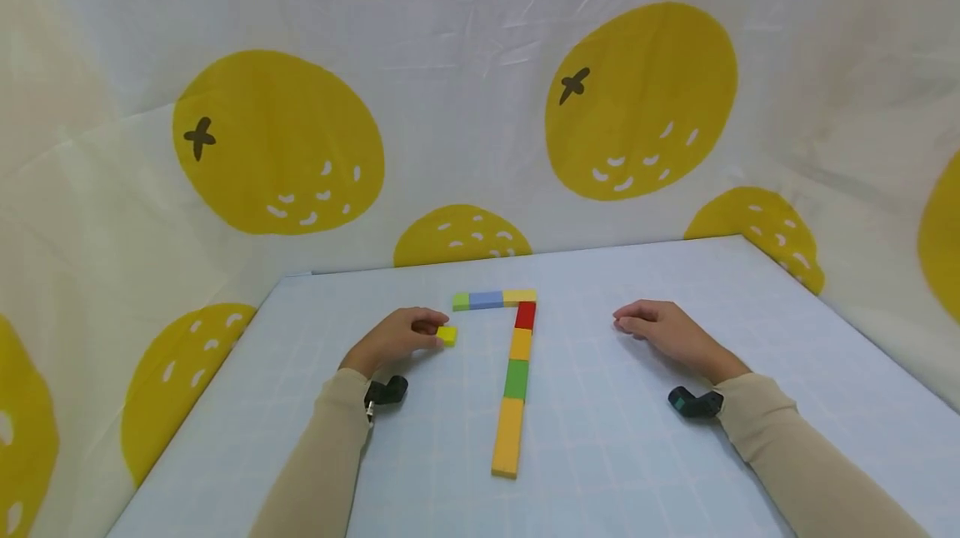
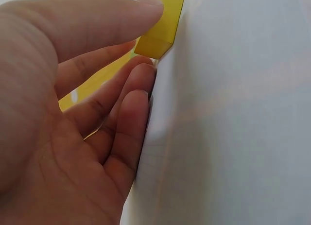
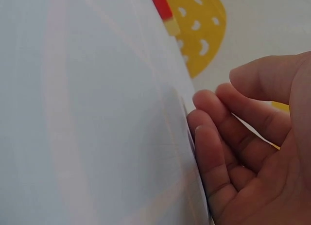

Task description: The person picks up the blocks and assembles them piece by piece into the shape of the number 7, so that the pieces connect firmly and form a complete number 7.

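My left hand (image 1: 399, 340) pinches a small yellow block (image 1: 447, 336) between thumb and fingers, just left of a row of blocks. In the left wrist view the thumb lies against the yellow block (image 2: 165, 28), close over the tabletop; the other fingers are bent loosely below. The row's top runs sideways: a light green block (image 1: 461, 301), a blue block (image 1: 486, 300) and a pale yellow block (image 1: 520, 296). From its right end a line comes towards me: red (image 1: 526, 316), orange, green (image 1: 516, 379), then a longer orange block (image 1: 507, 438). My right hand (image 1: 667, 336) rests on the table, fingers loosely curled, holding nothing.
The table (image 1: 622, 455) wears a pale checked cloth. Behind and beside it hangs a white curtain (image 1: 465, 105) printed with big yellow fruit. A dark wrist device (image 1: 387, 391) is on the left arm, and another dark device (image 1: 695, 403) on the right.
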A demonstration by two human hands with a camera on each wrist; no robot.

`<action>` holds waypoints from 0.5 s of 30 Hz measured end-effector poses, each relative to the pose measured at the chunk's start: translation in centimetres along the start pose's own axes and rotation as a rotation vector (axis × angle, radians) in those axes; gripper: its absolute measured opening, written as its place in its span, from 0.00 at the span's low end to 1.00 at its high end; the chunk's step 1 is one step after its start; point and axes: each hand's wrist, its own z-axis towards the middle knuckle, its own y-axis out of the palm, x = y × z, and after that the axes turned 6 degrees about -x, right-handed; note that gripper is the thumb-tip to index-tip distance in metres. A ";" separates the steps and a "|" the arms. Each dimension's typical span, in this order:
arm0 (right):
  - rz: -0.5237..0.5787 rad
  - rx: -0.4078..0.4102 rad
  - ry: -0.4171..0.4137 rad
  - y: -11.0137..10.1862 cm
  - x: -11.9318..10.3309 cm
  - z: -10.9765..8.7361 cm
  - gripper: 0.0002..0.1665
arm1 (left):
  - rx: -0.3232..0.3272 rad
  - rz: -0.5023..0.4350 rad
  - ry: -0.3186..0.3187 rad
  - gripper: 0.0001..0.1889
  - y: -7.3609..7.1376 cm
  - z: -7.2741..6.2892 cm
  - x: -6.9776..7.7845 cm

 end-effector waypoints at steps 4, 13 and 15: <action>0.005 -0.007 0.023 0.1 0.4 0.0 0.26 | -0.008 0.003 0.020 0.21 0.1 0.3 -0.1; -0.011 0.011 -0.010 -0.2 0.4 0.2 0.25 | 0.015 0.033 0.022 0.21 0.3 0.4 0.1; -0.014 0.007 0.000 -0.2 0.6 0.4 0.25 | 0.014 0.040 0.012 0.21 0.3 0.4 0.1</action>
